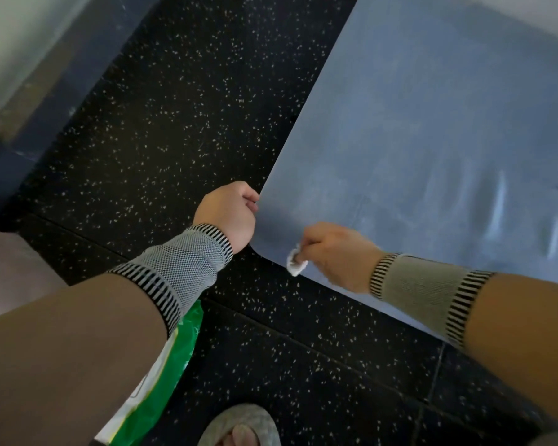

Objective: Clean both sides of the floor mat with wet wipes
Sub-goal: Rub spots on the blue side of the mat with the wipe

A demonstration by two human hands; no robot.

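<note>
Mid-frame: left hand (227, 214) pinched blue floor mat (432, 140) at its corner — right hand (339, 252) clutched crumpled wet wipe (295, 265) beside it.

Left wrist band (178, 268): knitted sleeve in a fine black-and-white weave, with black-and-white striped ribbing at both ends.
Right wrist band (429, 292): knitted sleeve in plain beige-grey, with the same striped ribbing at both ends.
Forearms: bare above the bands.
Footwear: grey fuzzy open-toe slipper (242, 420) at the lower edge, toes showing.
</note>
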